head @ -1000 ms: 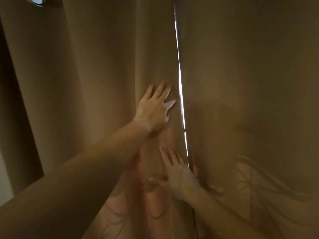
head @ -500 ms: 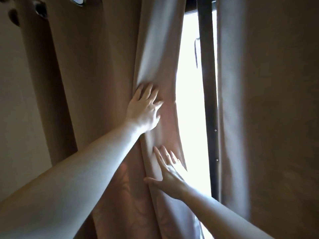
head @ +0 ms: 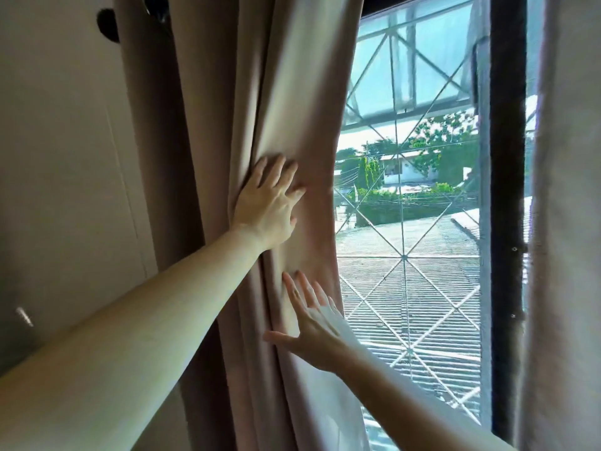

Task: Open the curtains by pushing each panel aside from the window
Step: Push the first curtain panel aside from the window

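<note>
Step in hand: pushing the left curtain panel aside from the window. My left hand lies flat on the bunched fabric, fingers spread, gripping nothing. My right hand is set lower on the same panel near its inner edge, fingers extended and apart, thumb out, palm against the cloth. Left panel is gathered toward the wall; glass and grille are exposed. Right curtain panel hangs undisturbed at the window's right edge. Next move, in my judgement: finish stacking this panel, then shift both hands across to the right one.

Matt, smooth beige cloth curtain panel; thin metal window grille behind clear glass.
</note>
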The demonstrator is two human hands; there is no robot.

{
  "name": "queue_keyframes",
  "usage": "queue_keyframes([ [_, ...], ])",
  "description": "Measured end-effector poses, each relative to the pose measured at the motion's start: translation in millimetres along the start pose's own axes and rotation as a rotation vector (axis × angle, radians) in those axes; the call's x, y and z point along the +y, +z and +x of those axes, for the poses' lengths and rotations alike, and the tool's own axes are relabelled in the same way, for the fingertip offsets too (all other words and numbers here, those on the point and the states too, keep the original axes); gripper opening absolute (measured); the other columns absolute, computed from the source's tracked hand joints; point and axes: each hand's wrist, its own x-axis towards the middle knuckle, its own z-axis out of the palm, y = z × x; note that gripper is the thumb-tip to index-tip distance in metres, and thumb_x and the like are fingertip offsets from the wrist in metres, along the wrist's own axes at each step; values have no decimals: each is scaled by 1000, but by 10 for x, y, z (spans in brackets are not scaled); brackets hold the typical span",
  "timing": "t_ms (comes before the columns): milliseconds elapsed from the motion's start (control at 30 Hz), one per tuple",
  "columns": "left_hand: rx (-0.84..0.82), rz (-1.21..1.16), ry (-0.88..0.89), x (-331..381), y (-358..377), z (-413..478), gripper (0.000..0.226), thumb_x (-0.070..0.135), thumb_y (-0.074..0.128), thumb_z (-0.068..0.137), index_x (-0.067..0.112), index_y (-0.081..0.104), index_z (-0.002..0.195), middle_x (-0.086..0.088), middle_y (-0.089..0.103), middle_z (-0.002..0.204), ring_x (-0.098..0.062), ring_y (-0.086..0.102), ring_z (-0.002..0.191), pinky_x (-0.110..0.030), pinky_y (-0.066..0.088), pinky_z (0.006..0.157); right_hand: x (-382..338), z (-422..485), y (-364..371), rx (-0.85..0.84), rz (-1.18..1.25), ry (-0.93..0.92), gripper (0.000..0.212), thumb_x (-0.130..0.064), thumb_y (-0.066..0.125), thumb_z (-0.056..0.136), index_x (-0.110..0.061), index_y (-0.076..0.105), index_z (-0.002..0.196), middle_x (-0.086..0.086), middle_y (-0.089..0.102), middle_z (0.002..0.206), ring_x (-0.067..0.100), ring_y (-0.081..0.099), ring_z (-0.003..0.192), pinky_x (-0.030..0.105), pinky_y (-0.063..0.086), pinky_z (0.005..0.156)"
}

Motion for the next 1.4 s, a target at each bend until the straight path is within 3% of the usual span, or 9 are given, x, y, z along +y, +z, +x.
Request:
queue_keyframes([
  [900,-47,84,-75,-1401,1156,-782,61,41,65,86,30,62,146,-10,35,169,-34,20,160,-55,7,130,-984,1270,1161,-77,56,-101,111,-87,49,83,-44,-17,161,1,-6,177,34,5,161,59,19,127],
  [1400,-89,133,-71,-1902,1542,-1027,61,40,61,88,29,60,148,-10,29,172,-34,15,162,-55,4,131,-1378,1770,1573,-114,84,-116,112,-86,49,85,-38,-14,163,4,-6,177,40,10,159,60,22,125],
])
